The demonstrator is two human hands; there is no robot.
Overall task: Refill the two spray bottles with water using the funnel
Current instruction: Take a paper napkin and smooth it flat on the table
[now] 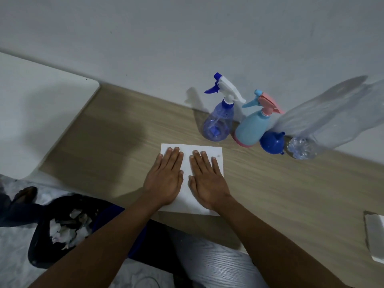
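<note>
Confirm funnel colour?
Blue. The funnel stands wide end down between the light-blue spray bottle and the clear water bottle; head view.

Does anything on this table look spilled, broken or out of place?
Nothing is plainly wrong. The dark sprayer and pale sprayer stand upright, heads on; the funnel sits beside the pale one. No spill shows. The water bottle looks blurred, so I cannot judge it.

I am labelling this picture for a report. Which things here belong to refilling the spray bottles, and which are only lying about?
For the job: clear blue spray bottle, pale blue spray bottle, blue funnel, large clear bottle.

Lying about: white sheet under the left hand and right hand, black bin of paper scraps, white object at the right edge.
</note>
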